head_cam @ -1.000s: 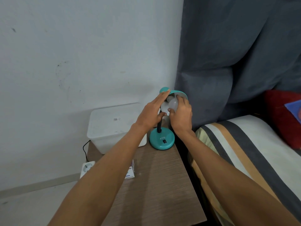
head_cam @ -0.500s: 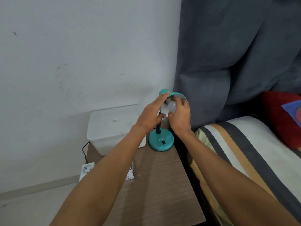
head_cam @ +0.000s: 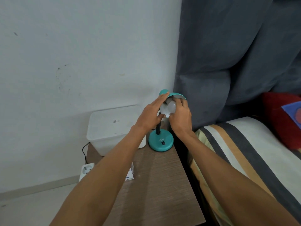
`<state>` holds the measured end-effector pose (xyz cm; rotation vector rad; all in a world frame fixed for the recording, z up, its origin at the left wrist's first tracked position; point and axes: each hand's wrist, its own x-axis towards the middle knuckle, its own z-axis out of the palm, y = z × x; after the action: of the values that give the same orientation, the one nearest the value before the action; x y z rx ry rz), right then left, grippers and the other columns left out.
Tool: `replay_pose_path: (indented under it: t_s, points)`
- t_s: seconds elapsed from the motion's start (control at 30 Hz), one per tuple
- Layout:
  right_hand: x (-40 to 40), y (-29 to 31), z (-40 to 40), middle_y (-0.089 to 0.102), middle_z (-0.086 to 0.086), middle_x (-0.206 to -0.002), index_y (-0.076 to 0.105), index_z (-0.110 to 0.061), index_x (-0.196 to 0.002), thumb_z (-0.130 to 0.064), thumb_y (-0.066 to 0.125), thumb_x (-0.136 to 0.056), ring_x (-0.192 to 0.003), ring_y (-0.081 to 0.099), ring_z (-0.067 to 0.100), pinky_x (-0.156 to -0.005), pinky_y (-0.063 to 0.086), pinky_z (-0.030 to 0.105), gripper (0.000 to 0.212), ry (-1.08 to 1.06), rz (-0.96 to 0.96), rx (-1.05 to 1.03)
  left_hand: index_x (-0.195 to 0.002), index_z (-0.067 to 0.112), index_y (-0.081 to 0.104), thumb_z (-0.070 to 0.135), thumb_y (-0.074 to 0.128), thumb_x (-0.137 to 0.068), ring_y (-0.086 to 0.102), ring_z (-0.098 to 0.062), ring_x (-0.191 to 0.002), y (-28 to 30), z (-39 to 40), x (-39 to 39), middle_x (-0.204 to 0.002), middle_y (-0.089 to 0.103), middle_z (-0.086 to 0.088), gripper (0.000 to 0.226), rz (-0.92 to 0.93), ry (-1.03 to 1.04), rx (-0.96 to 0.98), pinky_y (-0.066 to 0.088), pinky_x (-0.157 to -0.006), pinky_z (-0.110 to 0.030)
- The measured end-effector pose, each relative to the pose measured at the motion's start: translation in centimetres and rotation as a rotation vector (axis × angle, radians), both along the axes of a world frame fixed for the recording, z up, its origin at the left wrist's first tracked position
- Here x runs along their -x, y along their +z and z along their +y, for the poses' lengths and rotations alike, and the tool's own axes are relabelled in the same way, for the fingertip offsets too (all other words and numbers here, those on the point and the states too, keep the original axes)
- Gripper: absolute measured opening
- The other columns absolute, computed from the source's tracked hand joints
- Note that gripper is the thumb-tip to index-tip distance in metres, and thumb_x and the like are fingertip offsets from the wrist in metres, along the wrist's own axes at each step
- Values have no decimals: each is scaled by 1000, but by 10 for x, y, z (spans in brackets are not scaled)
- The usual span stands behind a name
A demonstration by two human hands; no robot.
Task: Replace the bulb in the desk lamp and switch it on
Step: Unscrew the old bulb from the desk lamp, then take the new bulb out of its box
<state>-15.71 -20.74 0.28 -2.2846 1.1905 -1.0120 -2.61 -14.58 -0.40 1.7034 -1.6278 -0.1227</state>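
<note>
Beside the bed (head_cam: 244,152), a teal lamp (head_cam: 160,141) stands upright at the nightstand's (head_cam: 154,185) far edge, shade tilted toward the person. Under the shade, the right hand (head_cam: 180,118) grips the white bulb (head_cam: 171,107); the left hand (head_cam: 150,117) steadies the shade, fingers extended.

Bedroom in a home. Evidence: striped mattress (head_cam: 241,154) just right of the right hand (head_cam: 180,119); grey padded headboard (head_cam: 236,51) behind it; wooden bedside table (head_cam: 156,185) below both hands; red cushion (head_cam: 283,118) far right; plain white wall (head_cam: 81,46).
</note>
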Motion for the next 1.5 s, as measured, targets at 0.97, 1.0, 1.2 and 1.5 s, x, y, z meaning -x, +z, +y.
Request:
replay_pose_path:
  t_s: [0.97, 1.0, 1.2, 1.5]
  points:
    - [55, 10, 100, 61, 13, -119, 57, -10, -129, -13, 76, -74, -105, 59, 32, -83, 52, 41, 58, 7, 35, 16, -162, 24, 31, 37, 79, -90, 28, -24, -155, -13, 162, 10, -166, 36, -5, 88, 25, 280, -227, 26, -123, -39]
    - [55, 6, 106, 63, 13, -116, 58, -9, -126, -13, 75, -73, -102, 59, 33, -80, 52, 40, 56, 12, 48, 15, -161, 23, 32, 37, 79, -90, 29, -24, -155, -19, 172, 11, -165, 37, -5, 87, 43, 299, -228, 27, -123, -39]
    - [48, -31, 138, 66, 14, -114, 58, -9, -127, -15, 74, -76, -103, 63, 32, -84, 55, 41, 53, 82, 131, -80, -158, 16, 39, 31, 85, -85, 33, -27, -152, -63, 214, 12, -163, 40, -9, 87, 183, 386, -221, 27, -122, -37]
    - [24, -101, 156, 56, 8, -136, 52, -17, -140, -18, 76, -85, -123, 55, 24, -102, 46, 37, 61, 103, 295, -249, -156, 11, 40, 34, 97, -69, 53, -25, -136, -117, 234, -8, -152, 52, -10, 107, 405, 468, -213, 40, -112, -32]
